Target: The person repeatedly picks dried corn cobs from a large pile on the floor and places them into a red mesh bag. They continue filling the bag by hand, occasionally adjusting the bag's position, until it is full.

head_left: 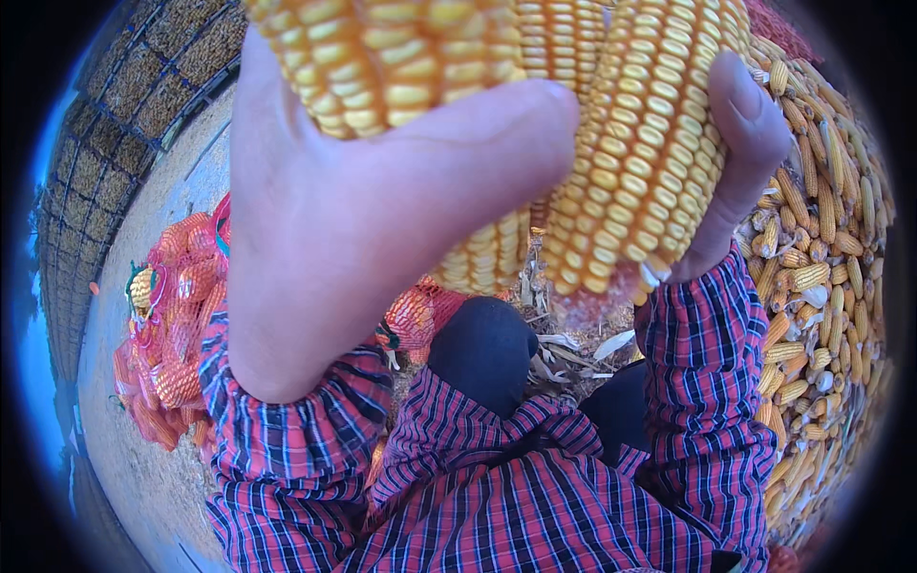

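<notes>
At three o'clock we see a broad heap of loose yellow and orange corn cobs [821, 277], with whitish, papery husk scraps [816, 295] scattered over it. Above the heap, between one and two o'clock, we can make out a patch of red netting [778, 31]. Toward ten o'clock we have a tall, dark gridded wall [124, 105] packed with brownish-yellow matter, too small to tell apart. Between eight and nine o'clock, bulging red mesh sacks [172, 353] filled with cobs rest on gritty, grey-tan ground [158, 487]. Near the centre, toward four o'clock, we find dry, pale husk leaves [613, 344].
</notes>
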`<state>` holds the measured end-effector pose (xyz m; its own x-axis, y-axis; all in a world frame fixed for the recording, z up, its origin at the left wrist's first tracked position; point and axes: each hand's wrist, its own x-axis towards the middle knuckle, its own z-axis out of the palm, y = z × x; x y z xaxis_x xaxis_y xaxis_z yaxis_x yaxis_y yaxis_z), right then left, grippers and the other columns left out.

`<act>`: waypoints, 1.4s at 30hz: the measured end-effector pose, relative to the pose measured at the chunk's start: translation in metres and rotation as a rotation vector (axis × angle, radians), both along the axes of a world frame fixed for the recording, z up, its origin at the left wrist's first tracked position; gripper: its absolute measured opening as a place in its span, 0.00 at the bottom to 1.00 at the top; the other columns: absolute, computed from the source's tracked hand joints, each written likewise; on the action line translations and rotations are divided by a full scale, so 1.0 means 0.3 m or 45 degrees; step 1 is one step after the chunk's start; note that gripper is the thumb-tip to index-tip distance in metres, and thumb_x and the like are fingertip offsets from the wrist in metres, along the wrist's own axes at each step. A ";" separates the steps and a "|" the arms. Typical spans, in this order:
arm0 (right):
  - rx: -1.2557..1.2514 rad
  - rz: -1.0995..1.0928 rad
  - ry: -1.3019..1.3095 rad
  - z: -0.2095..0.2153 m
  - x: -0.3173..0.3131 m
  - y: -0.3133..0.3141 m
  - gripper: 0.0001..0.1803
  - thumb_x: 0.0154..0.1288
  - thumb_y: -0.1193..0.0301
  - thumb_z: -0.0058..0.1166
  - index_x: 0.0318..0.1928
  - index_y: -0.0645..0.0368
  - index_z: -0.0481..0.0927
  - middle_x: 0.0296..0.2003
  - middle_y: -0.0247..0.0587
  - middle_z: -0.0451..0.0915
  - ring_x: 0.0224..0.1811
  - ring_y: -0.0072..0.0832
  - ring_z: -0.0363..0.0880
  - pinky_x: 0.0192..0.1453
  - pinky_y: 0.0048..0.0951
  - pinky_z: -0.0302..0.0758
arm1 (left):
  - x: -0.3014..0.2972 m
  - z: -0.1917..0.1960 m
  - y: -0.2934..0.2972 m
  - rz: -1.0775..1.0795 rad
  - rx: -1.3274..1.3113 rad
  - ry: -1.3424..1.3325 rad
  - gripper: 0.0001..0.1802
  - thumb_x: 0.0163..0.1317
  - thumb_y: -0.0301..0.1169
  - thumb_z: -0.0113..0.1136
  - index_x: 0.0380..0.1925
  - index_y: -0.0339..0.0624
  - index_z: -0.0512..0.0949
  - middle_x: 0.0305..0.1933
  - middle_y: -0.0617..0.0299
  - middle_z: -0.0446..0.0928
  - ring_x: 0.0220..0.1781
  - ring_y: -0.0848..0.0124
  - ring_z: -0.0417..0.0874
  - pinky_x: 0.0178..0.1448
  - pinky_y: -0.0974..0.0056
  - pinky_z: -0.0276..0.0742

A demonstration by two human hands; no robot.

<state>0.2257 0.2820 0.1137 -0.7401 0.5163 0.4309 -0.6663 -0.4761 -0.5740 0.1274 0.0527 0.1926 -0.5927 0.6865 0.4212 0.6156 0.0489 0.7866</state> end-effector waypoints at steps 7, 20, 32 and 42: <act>-0.077 0.514 -0.363 -0.013 -0.468 -0.388 0.23 0.67 0.58 0.57 0.55 0.60 0.76 0.47 0.41 0.84 0.48 0.28 0.84 0.55 0.33 0.81 | -0.381 -0.146 -0.153 0.014 0.141 -0.268 0.37 0.48 0.31 0.71 0.58 0.32 0.67 0.49 0.55 0.79 0.48 0.67 0.83 0.55 0.64 0.78; 1.887 -0.547 -1.072 -0.359 -0.480 -0.271 0.38 0.70 0.50 0.50 0.69 0.67 0.62 0.64 0.69 0.65 0.69 0.56 0.63 0.73 0.47 0.61 | -0.454 -0.432 -0.241 0.280 -0.938 0.877 0.69 0.30 0.44 0.84 0.75 0.65 0.52 0.67 0.46 0.63 0.63 0.40 0.67 0.65 0.44 0.73; 2.296 -0.079 -0.558 -0.126 -0.206 -0.377 0.15 0.56 0.66 0.64 0.44 0.53 0.81 0.33 0.41 0.82 0.42 0.41 0.81 0.46 0.45 0.73 | -0.520 -0.377 -0.146 0.057 -1.020 0.763 0.49 0.49 0.50 0.75 0.71 0.56 0.63 0.56 0.49 0.76 0.54 0.47 0.81 0.55 0.49 0.79; 1.985 -0.555 -0.366 -0.157 -0.220 -0.328 0.10 0.62 0.67 0.61 0.43 0.53 0.82 0.34 0.37 0.83 0.41 0.37 0.81 0.49 0.39 0.69 | -0.553 -0.410 -0.094 0.335 -1.353 0.974 0.39 0.65 0.47 0.61 0.73 0.58 0.57 0.56 0.43 0.69 0.49 0.43 0.81 0.47 0.45 0.80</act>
<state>0.1596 0.1835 0.0665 -0.8067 -0.0793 0.5857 -0.3804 0.8281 -0.4118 -0.0384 0.0244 0.0696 -0.6137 0.7885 0.0404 0.7593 0.6035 -0.2435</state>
